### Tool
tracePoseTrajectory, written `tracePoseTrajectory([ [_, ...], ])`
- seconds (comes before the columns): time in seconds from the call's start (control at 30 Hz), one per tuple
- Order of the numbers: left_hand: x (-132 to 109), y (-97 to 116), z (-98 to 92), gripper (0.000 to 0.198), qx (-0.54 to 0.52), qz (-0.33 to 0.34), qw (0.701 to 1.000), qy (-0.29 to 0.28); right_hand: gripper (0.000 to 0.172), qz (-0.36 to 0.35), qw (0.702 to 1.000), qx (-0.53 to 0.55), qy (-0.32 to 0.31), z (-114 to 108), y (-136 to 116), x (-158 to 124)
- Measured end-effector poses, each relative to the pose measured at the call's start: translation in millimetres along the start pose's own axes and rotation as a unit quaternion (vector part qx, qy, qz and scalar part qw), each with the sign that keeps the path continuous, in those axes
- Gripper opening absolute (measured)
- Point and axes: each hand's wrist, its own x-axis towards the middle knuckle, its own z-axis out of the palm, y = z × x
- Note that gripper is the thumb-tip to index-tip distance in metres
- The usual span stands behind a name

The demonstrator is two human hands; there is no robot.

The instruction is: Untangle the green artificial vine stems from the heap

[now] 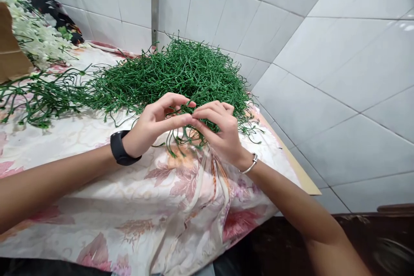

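My left hand [155, 118], a black band on its wrist, is closed with thumb and fingers around a thin green artificial flower stem [188, 103]. My right hand [221, 127], with a silver bangle, meets the left thumb tip, its own thumb and fingers pinched together. What sits in that pinch is too small to make out. Several dark green stem ends hang below the fingers. Just behind both hands rises a big heap of green plastic stems [194, 64], and a looser bunch of them [48, 97] spreads to the left.
A floral cloth [129, 207] covers the table. White artificial flowers [42, 39] and a piece of brown cardboard [13, 47] are at the far left. White tiled walls [207, 0] close off the back and right, with a metal strip [155, 17] fixed to the back one.
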Motion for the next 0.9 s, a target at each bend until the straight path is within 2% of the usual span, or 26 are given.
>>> tracePoseTrajectory([
  [0.13,1,0,-2.0,0.023,-0.059,-0.037,0.998,0.005,0.005,0.051,0.995,0.059,0.066,-3,2,-1],
  [0.23,0,1,-0.6,0.021,-0.057,-0.055,0.997,0.000,0.004,0.066,0.989,0.099,0.084,-3,6,0],
  [0.43,0,5,-0.1,0.014,-0.007,-0.053,0.998,0.024,0.012,0.090,0.981,0.167,0.027,-4,10,3],
  [0.53,-1,7,-1.2,0.011,0.046,-0.033,0.998,0.028,0.023,0.098,0.976,0.195,0.010,-7,8,4],
  [0.6,-1,8,-1.4,0.011,0.082,-0.014,0.996,0.028,0.030,0.079,0.976,0.203,0.009,-9,6,3],
  [0.7,-4,9,-1.0,0.013,0.128,0.009,0.991,0.029,0.037,0.028,0.985,0.169,0.011,-13,3,2],
  [0.8,-6,10,-0.6,0.012,0.159,0.028,0.986,0.030,0.028,-0.013,0.997,0.074,-0.004,-16,1,2],
  [0.9,-6,11,-1.0,0.010,0.175,0.044,0.983,0.027,0.031,-0.045,0.999,-0.009,-0.019,-18,-1,3],
])
